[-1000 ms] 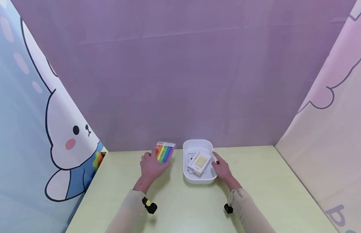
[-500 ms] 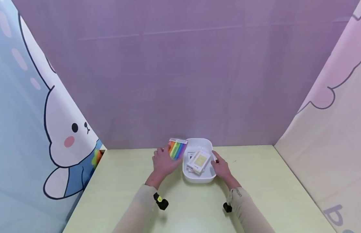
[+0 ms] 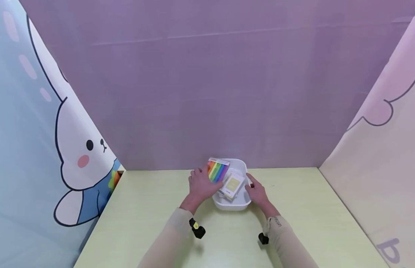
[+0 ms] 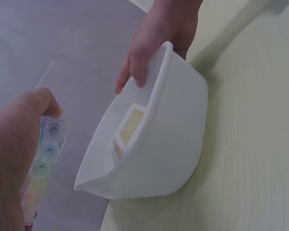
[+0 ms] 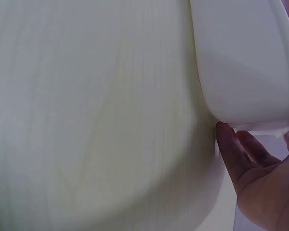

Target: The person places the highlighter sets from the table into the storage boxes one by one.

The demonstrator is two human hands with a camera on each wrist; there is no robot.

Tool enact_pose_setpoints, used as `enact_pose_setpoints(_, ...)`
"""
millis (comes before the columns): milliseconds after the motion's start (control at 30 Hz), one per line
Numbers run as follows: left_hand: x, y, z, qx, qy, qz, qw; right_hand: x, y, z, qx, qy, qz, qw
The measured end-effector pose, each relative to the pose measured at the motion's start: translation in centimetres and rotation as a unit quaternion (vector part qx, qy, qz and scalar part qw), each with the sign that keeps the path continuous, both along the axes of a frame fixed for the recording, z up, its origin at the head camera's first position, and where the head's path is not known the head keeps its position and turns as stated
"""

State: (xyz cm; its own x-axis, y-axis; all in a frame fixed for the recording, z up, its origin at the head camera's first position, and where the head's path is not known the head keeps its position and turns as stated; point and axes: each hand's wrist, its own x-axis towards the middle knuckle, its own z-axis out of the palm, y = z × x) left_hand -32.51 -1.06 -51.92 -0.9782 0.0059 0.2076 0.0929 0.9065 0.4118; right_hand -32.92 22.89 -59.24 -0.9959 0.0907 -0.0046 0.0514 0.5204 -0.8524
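My left hand (image 3: 202, 184) grips a clear pack of rainbow-coloured markers (image 3: 218, 170) with a white top strip. It holds the pack in the air over the left side of a white plastic bin (image 3: 232, 206). The round ends of the markers show in the left wrist view, beside the bin's open side. A white box with a yellow panel (image 3: 233, 184) lies slanted inside the bin, over something white and flat that is mostly hidden. My right hand (image 3: 257, 191) holds the bin's right wall, with a digit over the rim in the left wrist view and fingers against the outside.
The bin stands on a pale wooden table (image 3: 153, 208), near its back edge. A purple cloth (image 3: 207, 93) hangs behind it. Printed cloths rise on both sides, the left one with a cartoon rabbit (image 3: 83, 149).
My left hand has carried the pack of markers rightwards from beside the bin to over its left part. The right hand and the bin have stayed in place.
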Motion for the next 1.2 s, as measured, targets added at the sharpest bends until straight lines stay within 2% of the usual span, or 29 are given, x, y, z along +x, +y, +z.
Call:
enact_pose_setpoints(167, 0.0, 1.0, 0.0, -0.001, -0.008, 0.004, 1.0, 0.0, 0.1, -0.2, 0.005, 0.001, 0.006, 1.0)
enact_pose_setpoints(333, 0.0, 2.0, 0.0, 0.005, -0.013, -0.015, 0.9998, 0.2, 0.2, 0.0, -0.005, 0.002, -0.001, 1.0)
enact_pose_setpoints(533, 0.4, 2.9, 0.3, 0.004, -0.019, -0.024, 0.9995, 0.6, 0.0, 0.1, -0.003, -0.006, -0.003, 1.0)
enact_pose_setpoints(733, 0.3, 3.1, 0.9, -0.013, -0.017, -0.022, 0.9995, 0.3, -0.3, 0.5, -0.007, 0.0, 0.004, 1.0)
enact_pose_setpoints(967, -0.1, 3.5, 0.8, -0.012, -0.023, -0.021, 0.9994, 0.2, -0.7, 0.7, -0.005, -0.007, 0.004, 1.0)
enact_pose_setpoints(1200, 0.2, 3.7, 0.7, -0.028, -0.024, -0.026, 0.999, 0.2, -1.2, 0.8, -0.002, -0.004, 0.015, 1.0)
